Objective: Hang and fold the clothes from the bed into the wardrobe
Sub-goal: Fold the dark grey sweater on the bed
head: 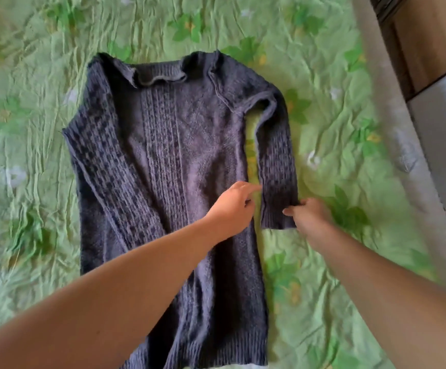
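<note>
Sweater (174, 169) lies flat on the green bedspread (323, 155). Folded sleeve (105, 155) already lies across the body; loose sleeve (275, 161) lies just beside it. Right hand (309, 215) pinches the loose sleeve's cuff. Left hand (232, 206) is loosely curled, index out, and holds nothing. Judgement: folding barely begun, and putting it in the wardrobe is still to do.

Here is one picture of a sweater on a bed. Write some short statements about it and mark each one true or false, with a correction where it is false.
1. The sweater lies flat on a green flowered bedspread. True.
2. The right hand grips the collar. False: it pinches the cuff of the sleeve that lies beside the body.
3. The left hand holds a hanger. False: it holds nothing and is over the sweater's edge.
4. A strip of bedspread shows between that sleeve and the sweater's body. True.
</note>
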Available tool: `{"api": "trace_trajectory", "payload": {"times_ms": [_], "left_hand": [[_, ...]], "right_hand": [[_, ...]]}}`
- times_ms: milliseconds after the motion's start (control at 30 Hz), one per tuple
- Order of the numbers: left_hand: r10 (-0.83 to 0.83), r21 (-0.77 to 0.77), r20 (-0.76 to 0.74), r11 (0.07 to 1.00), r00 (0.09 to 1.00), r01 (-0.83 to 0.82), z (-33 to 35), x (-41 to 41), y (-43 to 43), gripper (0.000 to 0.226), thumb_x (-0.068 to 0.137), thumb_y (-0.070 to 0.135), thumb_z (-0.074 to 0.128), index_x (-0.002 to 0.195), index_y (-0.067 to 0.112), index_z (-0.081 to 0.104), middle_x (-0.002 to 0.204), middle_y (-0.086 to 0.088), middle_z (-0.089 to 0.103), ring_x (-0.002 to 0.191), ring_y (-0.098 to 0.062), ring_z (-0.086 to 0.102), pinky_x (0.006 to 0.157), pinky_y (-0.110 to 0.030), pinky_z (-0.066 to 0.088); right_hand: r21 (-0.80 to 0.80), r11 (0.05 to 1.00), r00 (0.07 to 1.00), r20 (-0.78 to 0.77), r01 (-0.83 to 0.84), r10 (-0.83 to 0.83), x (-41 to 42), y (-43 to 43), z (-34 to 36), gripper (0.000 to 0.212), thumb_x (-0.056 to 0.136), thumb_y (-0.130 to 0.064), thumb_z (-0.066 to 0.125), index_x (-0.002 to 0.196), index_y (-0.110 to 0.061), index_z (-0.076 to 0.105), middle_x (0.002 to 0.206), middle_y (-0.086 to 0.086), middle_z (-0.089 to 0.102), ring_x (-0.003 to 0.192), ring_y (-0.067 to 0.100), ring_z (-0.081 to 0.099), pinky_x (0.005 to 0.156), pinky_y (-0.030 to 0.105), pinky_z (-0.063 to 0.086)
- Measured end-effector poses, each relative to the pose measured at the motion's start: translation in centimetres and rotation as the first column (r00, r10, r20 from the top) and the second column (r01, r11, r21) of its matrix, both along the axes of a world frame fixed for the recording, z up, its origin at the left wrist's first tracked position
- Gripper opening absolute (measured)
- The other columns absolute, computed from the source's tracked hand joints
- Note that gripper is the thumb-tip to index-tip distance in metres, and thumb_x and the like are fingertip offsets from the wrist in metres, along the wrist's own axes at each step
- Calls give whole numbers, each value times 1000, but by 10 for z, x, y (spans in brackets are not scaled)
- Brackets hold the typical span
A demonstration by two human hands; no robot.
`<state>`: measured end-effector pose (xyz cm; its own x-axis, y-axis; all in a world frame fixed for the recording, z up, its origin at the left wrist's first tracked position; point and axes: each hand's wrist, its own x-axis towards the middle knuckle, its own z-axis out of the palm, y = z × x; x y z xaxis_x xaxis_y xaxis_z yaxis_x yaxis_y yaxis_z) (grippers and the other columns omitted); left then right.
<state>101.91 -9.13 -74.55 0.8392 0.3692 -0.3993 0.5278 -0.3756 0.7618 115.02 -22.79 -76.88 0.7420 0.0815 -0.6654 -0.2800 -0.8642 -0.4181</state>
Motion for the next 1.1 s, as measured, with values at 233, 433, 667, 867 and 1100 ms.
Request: {"api": "trace_trajectory", "payload": {"times_ms": [233,433,667,867,1100], "left_hand": [[584,-691,-211,478,784,-542,7,30,3,30,94,48,62,101,19,64,95,-1,64,88,-15,62,75,-29,50],[590,-579,-211,567,779,-586,3,-7,38,59,79,29,81,130,8,61,118,-15,71,110,-29,68,99,-47,54],[632,-582,-296,476,716,-660,5,-49,63,35,96,-6,52,129,3,61,122,-28,66,105,-38,67,92,-60,54],[382,-580,-450,562,807,-590,12,-95,68,41,91,5,69,130,10,56,121,-15,70,107,-30,71,93,-54,56],[357,-570,-489,560,796,-601,-2,-124,39,27,95,-1,63,119,8,60,112,-13,72,99,-27,73,86,-48,60]], "right_hand": [[363,843,889,381,-398,256,-35,4,49,37,75,-17,58,110,-14,70,91,0,68,82,18,59,75,28,45],[65,318,321,337,-946,885,-98,24,53,40,91,-23,51,130,-20,56,119,2,55,103,30,61,83,43,52],[122,648,652,290,-752,701,-124,9,22,10,96,-28,56,100,-20,59,96,-3,54,84,21,57,76,42,50],[-243,813,770,264,-529,580,-139,-8,4,62,79,-31,79,127,-7,48,116,18,57,106,42,57,77,46,53],[-65,934,920,-212,-351,330,-157,-50,7,28,84,-21,73,105,-13,56,103,8,68,97,31,65,85,38,50]]}}
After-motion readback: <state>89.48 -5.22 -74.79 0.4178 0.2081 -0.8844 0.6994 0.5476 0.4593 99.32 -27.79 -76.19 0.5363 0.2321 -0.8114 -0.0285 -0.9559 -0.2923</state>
